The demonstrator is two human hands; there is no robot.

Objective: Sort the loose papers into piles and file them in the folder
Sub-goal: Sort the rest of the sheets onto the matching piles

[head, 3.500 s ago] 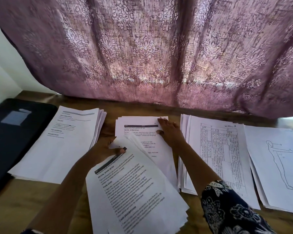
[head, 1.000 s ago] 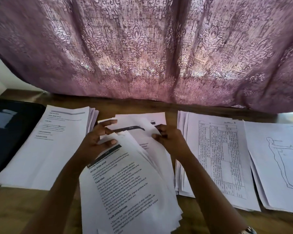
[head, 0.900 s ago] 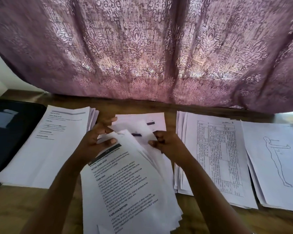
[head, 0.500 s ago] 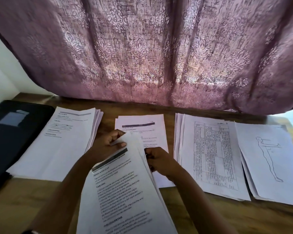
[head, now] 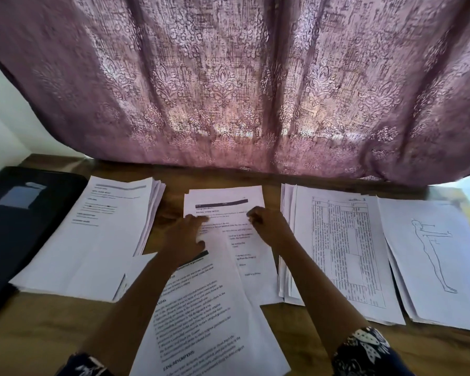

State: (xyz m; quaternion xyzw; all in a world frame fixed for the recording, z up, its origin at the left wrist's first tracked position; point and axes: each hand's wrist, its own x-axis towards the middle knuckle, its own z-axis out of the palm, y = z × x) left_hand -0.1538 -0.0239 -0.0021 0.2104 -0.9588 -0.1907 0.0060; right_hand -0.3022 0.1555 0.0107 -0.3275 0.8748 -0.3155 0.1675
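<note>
Paper piles (head: pixel 92 240) number four across the table (head: pixel 52 335), plus one loose stack (head: pixel 201 321) overlapping the centre pile (head: pixel 223 196). One black folder (head: pixel 25 226) lies far left of it. Left hand (head: pixel 186 237) rests flat on it; right hand (head: pixel 267 227) curls at its right edge, grip unclear. Bare wood flanks the stack.

Dim room — daylight glows through the purple curtain (head: pixel 242 85), brightest low down. Wide-angle bending curves the edges, and the printed text (head: pixel 193 302) reads soft — slightly blurred.
</note>
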